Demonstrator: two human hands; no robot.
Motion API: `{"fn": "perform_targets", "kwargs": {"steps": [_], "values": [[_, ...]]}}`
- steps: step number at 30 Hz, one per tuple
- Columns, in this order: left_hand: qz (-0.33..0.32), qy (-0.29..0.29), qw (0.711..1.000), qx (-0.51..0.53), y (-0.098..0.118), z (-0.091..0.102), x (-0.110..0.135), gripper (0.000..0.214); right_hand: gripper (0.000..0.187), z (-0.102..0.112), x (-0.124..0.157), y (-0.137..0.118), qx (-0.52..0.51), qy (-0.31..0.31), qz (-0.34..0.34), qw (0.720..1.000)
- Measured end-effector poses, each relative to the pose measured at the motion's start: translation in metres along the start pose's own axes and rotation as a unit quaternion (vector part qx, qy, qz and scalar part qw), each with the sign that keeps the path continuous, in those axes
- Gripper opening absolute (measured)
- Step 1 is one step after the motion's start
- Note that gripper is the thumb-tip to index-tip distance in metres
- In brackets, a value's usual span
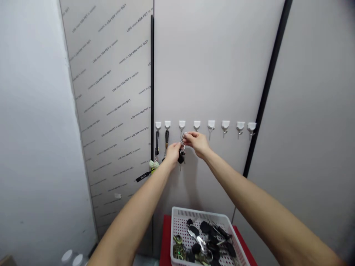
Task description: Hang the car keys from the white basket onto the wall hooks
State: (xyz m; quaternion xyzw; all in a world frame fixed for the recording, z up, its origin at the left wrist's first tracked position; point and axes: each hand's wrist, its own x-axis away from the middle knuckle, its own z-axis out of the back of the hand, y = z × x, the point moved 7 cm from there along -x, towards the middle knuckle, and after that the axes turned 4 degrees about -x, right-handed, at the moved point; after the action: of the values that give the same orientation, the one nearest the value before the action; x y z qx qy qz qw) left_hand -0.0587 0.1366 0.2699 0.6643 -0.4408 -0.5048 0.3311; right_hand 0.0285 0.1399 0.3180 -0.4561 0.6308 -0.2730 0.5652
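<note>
A bunch of keys (pixel 181 157) with dark heads hangs from a metal ring just below the third white hook (pixel 182 124) from the left. My left hand (pixel 173 151) pinches the bunch near its top, at the left. From the right, my right hand (pixel 196 142) holds the metal ring between thumb and fingertips, close to the hook's stem. Whether the ring is over the hook I cannot tell. On the two hooks to the left hang a key bunch on a black strap (pixel 157 142) and another on a dark strap (pixel 166 138), its lower part hidden by my left hand.
A white perforated basket (pixel 203 212) full of keys and fobs stands below on a red surface (pixel 166 236). Several more white hooks (pixel 225 125) run to the right along the grey panel. Black vertical strips (pixel 152 81) border the panel. White lids (pixel 67 255) show at lower left.
</note>
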Motion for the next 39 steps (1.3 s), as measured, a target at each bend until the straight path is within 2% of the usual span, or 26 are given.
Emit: {"fn": "perform_targets", "kwargs": {"steps": [3, 6, 12, 16, 19, 21, 25, 28, 30, 32, 35, 37, 39], "values": [[0.005, 0.029, 0.999, 0.022, 0.006, -0.002, -0.017, 0.015, 0.002, -0.003, -0.019, -0.006, 0.026, 0.05, 0.023, 0.998], [0.012, 0.056, 0.998, 0.01, 0.001, 0.001, -0.027, 0.016, 0.004, -0.004, -0.028, -0.003, 0.071, 0.083, 0.021, 0.994], [0.026, 0.078, 0.996, -0.017, -0.018, 0.01, -0.032, 0.017, 0.007, -0.001, -0.034, 0.014, 0.138, 0.082, 0.024, 0.987], [0.025, 0.083, 0.993, -0.075, -0.025, 0.017, -0.025, 0.015, 0.014, 0.013, -0.025, 0.017, 0.225, 0.083, 0.071, 0.968], [0.021, 0.074, 0.987, -0.142, -0.034, 0.026, -0.015, 0.014, 0.018, 0.032, -0.001, 0.023, 0.264, 0.054, 0.087, 0.959], [0.033, 0.062, 0.982, -0.175, -0.047, 0.034, -0.004, 0.016, 0.02, 0.048, 0.027, 0.038, 0.283, 0.009, 0.059, 0.957], [0.064, 0.044, 0.972, -0.22, -0.082, 0.048, 0.035, 0.02, 0.019, 0.09, 0.102, 0.092, 0.355, -0.096, -0.051, 0.928], [0.091, -0.007, 0.961, -0.262, -0.117, 0.042, 0.077, 0.018, 0.017, 0.124, 0.151, 0.132, 0.423, -0.126, -0.105, 0.891], [0.101, -0.064, 0.945, -0.306, -0.142, 0.032, 0.106, 0.017, 0.018, 0.139, 0.174, 0.151, 0.471, -0.147, -0.123, 0.861], [0.089, -0.129, 0.916, -0.37, -0.163, 0.021, 0.132, 0.018, 0.019, 0.144, 0.19, 0.164, 0.504, -0.181, -0.129, 0.835], [0.039, -0.217, 0.843, -0.491, -0.183, 0.009, 0.159, 0.023, 0.02, 0.141, 0.203, 0.171, 0.541, -0.23, -0.101, 0.803], [0.013, -0.25, 0.791, -0.558, -0.189, 0.006, 0.167, 0.026, 0.021, 0.14, 0.205, 0.172, 0.575, -0.23, -0.081, 0.781], [-0.002, -0.263, 0.753, -0.603, -0.191, 0.005, 0.169, 0.029, 0.023, 0.142, 0.205, 0.172, 0.605, -0.218, -0.076, 0.762]]}}
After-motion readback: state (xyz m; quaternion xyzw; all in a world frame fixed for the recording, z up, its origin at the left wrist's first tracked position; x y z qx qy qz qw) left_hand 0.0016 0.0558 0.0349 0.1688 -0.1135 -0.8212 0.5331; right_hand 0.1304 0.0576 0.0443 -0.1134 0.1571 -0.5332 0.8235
